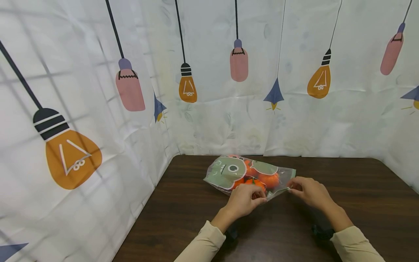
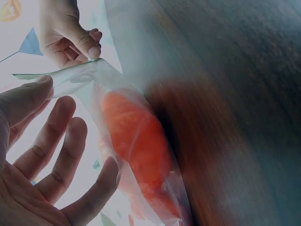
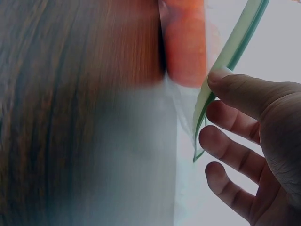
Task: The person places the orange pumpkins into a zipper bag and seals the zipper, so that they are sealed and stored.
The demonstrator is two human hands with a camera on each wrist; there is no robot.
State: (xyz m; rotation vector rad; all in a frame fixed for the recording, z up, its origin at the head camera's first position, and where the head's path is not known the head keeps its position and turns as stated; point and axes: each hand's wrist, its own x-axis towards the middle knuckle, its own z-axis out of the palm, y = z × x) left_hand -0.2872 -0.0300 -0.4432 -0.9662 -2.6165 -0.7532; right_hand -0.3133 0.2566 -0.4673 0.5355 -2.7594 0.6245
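Note:
A clear zip bag (image 1: 226, 174) with a green cartoon print lies on the dark table. Inside it are several round orange fruits (image 1: 269, 180), one showing a green stem; their exact kind is hard to tell. At the bag's near side, my left hand (image 1: 245, 200) pinches the edge between thumb and forefinger, its other fingers spread beside the plastic. My right hand (image 1: 309, 191) grips the green strip (image 3: 233, 52) along the bag's mouth, near one corner, with thumb and forefinger. The fruits (image 2: 136, 136) bulge against the plastic below the mouth in the left wrist view.
The brown wooden table (image 1: 360, 182) extends on both sides of the bag. A white curtain (image 1: 209, 123) printed with hanging lamps encloses its back and sides. Dark wrist bands (image 1: 322, 232) sit below both wrists.

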